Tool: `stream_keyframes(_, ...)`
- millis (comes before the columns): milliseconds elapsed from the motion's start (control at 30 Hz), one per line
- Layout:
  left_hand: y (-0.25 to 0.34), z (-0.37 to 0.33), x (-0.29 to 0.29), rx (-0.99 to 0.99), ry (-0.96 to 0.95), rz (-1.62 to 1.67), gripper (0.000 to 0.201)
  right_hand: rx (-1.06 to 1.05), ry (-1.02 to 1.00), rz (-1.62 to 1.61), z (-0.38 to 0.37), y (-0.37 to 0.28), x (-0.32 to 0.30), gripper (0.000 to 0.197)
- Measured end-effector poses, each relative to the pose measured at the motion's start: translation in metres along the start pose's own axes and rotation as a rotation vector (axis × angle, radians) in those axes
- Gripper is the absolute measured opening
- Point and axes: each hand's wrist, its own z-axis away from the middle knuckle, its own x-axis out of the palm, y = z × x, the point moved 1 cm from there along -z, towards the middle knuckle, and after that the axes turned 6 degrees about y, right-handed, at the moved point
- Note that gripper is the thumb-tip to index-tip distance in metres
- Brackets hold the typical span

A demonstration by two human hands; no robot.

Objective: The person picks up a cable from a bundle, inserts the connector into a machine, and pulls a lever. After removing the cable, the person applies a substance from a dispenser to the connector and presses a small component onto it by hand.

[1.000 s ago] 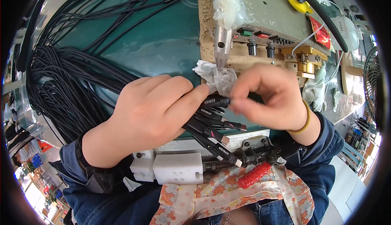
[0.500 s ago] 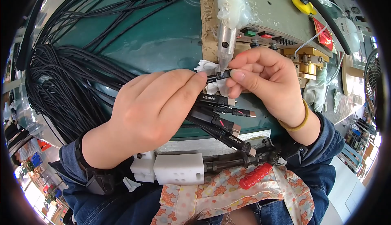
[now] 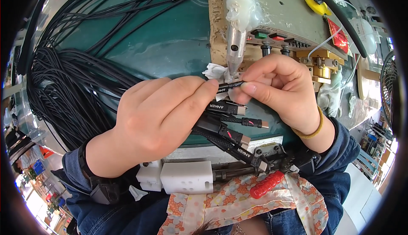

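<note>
Black plug: near the middle of the view, just below the tip of the metal nozzle (image 3: pixel 235 48); the black plug (image 3: pixel 228 87) is slim and smooth with pale lettering, its rear end hidden by fingers. Whether the nozzle touches it, I cannot tell.
Left hand: the left hand (image 3: pixel 155 114) is closed, thumb and forefinger gripping the plug's rear; the palm is turned away, so the other fingers' grip is out of sight.
Right hand: the right hand (image 3: pixel 282 91) is curled, thumb and forefinger pinching the plug's front end and covering its tip.
Other plugs: several plugs (image 3: pixel 227 107) fan out from under the left hand, boxy black shells with bare metal ends; how they are held there is hidden.
Cables: a thick sheaf of black cables (image 3: pixel 70 86), braided where the weave shows, loops over the smooth green mat (image 3: pixel 170 43); some strands run out at the top edge.
Nozzle: tapered bare metal, lumped with cloudy, glue-like stuff (image 3: pixel 243 13); its upper end is cut off.
Tissue: crumpled white tissue (image 3: pixel 216 71) behind the plug, partly covered.
Front edge: a squared white block (image 3: pixel 186 177) and a glossy, ridged red handle (image 3: pixel 267 184), near a flowered cloth apron (image 3: pixel 238 199).
</note>
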Motion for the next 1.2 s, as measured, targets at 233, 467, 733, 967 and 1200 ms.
stream_keyframes(233,0.002,0.001,-0.008,0.035,-0.035,0.054,0.028,0.119,-0.108,-0.062,0.003,-0.007,0.0,0.012)
stream_keyframes(467,0.004,0.001,-0.006,-0.013,-0.108,0.097,0.03,-0.072,-0.224,0.235,-0.002,-0.017,-0.003,0.011)
stream_keyframes(733,0.006,-0.004,0.002,-0.073,-0.165,0.137,0.029,-0.691,-0.349,0.715,-0.001,-0.013,0.007,0.015)
stream_keyframes(967,0.006,-0.001,-0.004,-0.074,-0.19,0.158,0.03,-0.618,-0.287,0.864,0.006,-0.014,0.003,0.01)
stream_keyframes(1200,0.002,0.001,0.004,-0.063,-0.169,0.016,0.032,0.175,0.047,0.084,-0.002,-0.002,0.006,0.007)
